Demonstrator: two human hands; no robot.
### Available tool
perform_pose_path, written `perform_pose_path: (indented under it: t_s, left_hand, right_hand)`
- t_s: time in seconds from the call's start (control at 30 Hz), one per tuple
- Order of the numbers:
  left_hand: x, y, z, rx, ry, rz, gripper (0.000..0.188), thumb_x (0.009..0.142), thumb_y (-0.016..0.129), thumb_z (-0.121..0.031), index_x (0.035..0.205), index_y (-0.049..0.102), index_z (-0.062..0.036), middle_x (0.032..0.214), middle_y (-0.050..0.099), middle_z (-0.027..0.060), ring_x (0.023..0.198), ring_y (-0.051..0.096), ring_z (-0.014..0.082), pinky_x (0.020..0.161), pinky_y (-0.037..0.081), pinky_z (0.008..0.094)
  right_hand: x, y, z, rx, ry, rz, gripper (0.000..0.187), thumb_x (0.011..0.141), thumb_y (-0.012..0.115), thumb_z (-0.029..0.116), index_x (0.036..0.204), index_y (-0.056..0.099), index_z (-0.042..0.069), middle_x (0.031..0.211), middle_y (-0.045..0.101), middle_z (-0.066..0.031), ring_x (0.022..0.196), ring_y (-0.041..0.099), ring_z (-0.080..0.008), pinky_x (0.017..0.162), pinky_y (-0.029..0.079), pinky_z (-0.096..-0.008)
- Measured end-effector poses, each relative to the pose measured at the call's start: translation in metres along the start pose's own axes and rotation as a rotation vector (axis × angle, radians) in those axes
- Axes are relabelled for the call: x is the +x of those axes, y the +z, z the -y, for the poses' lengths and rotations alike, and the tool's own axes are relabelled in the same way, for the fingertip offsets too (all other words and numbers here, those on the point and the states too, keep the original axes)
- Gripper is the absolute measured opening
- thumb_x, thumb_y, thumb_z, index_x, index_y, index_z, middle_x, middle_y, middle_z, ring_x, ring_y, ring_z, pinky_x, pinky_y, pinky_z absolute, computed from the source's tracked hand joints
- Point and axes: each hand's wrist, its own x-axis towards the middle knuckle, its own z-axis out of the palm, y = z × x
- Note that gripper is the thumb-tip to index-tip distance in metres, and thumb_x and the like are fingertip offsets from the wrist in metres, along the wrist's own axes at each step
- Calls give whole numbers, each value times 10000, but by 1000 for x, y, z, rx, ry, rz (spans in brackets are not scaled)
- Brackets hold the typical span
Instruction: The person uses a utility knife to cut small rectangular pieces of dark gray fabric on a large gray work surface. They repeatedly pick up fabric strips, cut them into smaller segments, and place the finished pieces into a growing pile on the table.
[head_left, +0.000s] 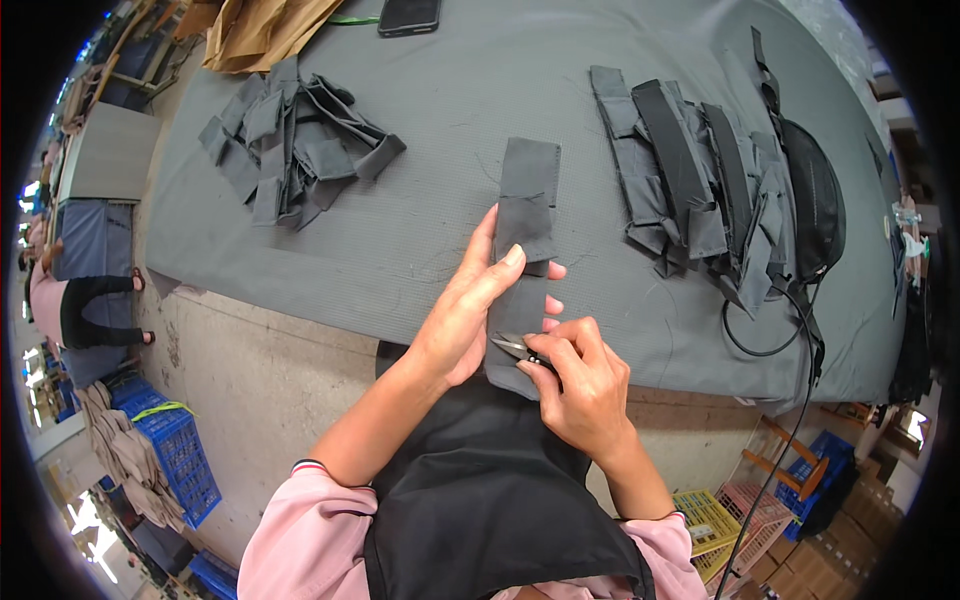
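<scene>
A long grey fabric strip (530,170) with a folded flap runs from the table's near edge toward its middle. My left hand (470,300) grips it from the left, thumb on top and fingertips showing past its right side. In my right hand (585,385) is a pair of small thread snips (512,346), pinched between thumb and fingers. Their metal blades lie over the strip's near end, pointing left. Whether a thread is between the blades is too small to tell.
Grey strips (290,150) lie heaped at the table's left; more strips (670,160) lie on the right beside a black waist bag (812,200) and a cable (760,352). A phone (409,16) and brown paper (265,35) are at the far edge. Blue crate (180,460) stands left.
</scene>
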Motion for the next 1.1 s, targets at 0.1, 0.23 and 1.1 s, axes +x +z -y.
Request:
perform_pose_path:
  t_s: [0.1,0.23,1.1]
  left_hand:
    - [0,-1,0,-37,-14,37,548,995,402,-294,1445,138,-125,1116,561,170,890,620,245,770,547,389]
    - [0,-6,-2,-155,-81,102,693,991,422,-307,1489,-25,-128,1106,555,152,889,607,227,776,548,389]
    - [-27,-14,36,314,-66,109,375,905,578,-175,1157,361,-2,1322,398,233,1046,587,308,833,527,407]
  right_hand:
    - [-1,1,-1,-2,-25,-14,236,686,735,93,899,638,59,792,531,-52,581,526,-206,516,413,-310]
    - [-3,0,-1,-44,-74,-17,231,685,736,98,893,649,53,770,529,-54,574,526,-205,508,413,-301]
    - [34,4,-33,1117,690,-225,105,924,538,91,839,485,58,720,455,46,587,383,-23,516,328,-192]
